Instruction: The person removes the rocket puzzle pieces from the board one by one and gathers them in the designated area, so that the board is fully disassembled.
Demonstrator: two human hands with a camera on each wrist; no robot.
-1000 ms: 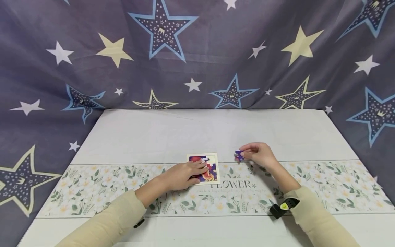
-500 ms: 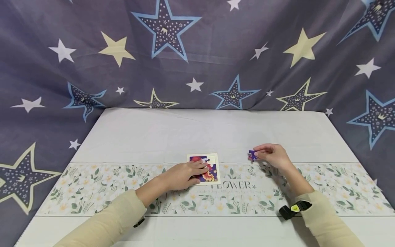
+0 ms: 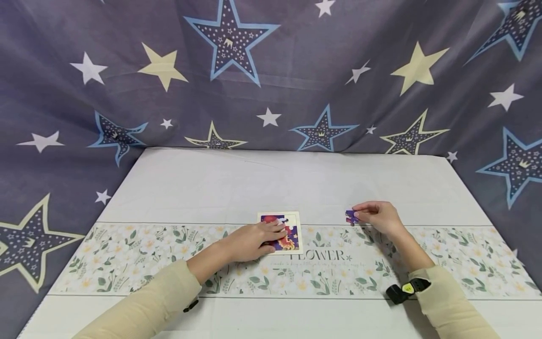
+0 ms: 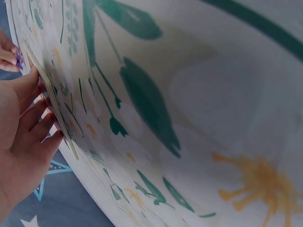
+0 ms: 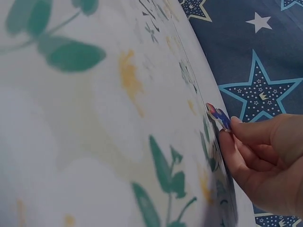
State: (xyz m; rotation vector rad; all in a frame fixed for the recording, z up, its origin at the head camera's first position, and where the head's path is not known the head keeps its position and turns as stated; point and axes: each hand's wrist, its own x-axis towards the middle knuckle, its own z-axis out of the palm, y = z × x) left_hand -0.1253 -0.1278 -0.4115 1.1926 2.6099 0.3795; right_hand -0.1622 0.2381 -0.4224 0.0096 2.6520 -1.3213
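A small jigsaw puzzle in a cream frame (image 3: 299,235) lies on the table, its picture purple, red and orange. My left hand (image 3: 256,240) rests flat over its left part, fingers spread and hiding some of the picture. At the puzzle's upper right corner a pale gap shows where the backing is bare. To the right of the frame, my right hand (image 3: 381,217) pinches a purple puzzle piece (image 3: 350,216) between thumb and fingertips. In the right wrist view the puzzle piece (image 5: 218,116) shows blue and red, close over the tablecloth.
The tablecloth (image 3: 169,183) is white with a floral band (image 3: 139,259) and printed lettering across it. Behind and at both sides hangs a dark curtain (image 3: 288,56) with stars. A black wrist strap (image 3: 402,289) sits on the right forearm.
My right hand has moved to the right, away from the frame, carrying the puzzle piece, and has tilted it slightly. The left hand stays on the puzzle.
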